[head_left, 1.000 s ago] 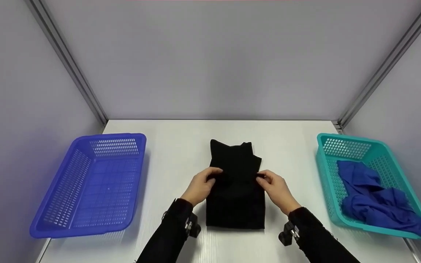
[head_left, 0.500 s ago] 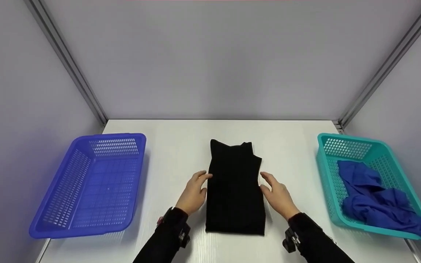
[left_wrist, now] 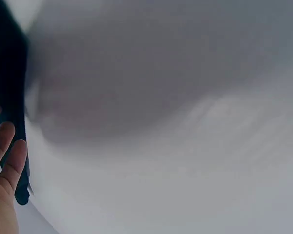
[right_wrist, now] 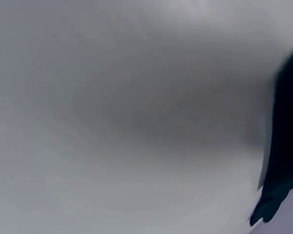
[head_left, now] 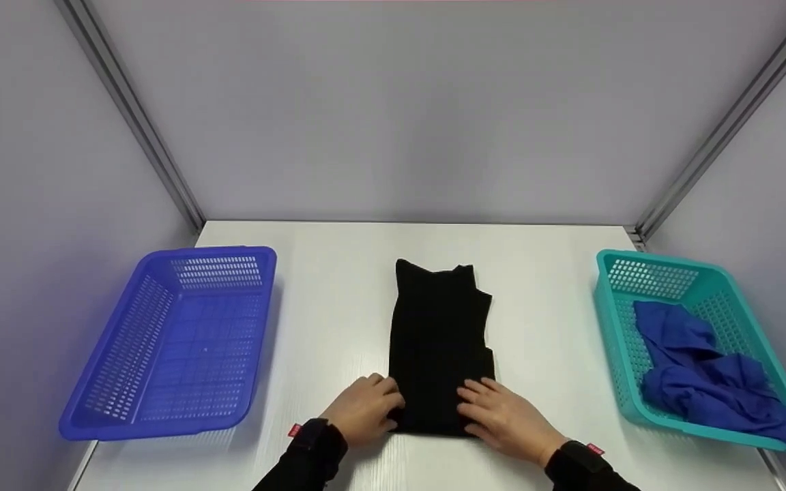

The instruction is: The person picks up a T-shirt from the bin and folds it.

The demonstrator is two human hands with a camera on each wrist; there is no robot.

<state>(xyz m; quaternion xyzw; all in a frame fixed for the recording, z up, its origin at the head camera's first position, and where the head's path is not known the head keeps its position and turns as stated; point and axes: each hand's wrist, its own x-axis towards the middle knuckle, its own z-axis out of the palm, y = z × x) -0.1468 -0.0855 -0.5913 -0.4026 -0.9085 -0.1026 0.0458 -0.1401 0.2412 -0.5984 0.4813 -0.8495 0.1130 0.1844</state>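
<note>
A folded black garment [head_left: 437, 327] lies flat in the middle of the white table, with a notched edge at its far end. My left hand [head_left: 366, 407] is at its near left corner, fingertips on the cloth's edge. At the near right corner my right hand [head_left: 505, 419] rests with spread, gently bent fingers on the fabric. The left wrist view shows the fingers [left_wrist: 12, 165] fairly straight beside the dark cloth [left_wrist: 10, 78]. In the right wrist view the garment [right_wrist: 288, 131] shows at the right edge, and the hand is out of sight.
A blue plastic basket [head_left: 263, 341] stands at the left of the white table [head_left: 338, 273]. On the right, a teal basket [head_left: 608, 348] holds a crumpled blue cloth [head_left: 700, 375] that hangs over its near rim. Grey panels [head_left: 420, 109] enclose the back and sides.
Both hands pinched the garment's sides a second ago, then let go. Since then they have moved toward me to its near corners. The raised cloth now lies flat.
</note>
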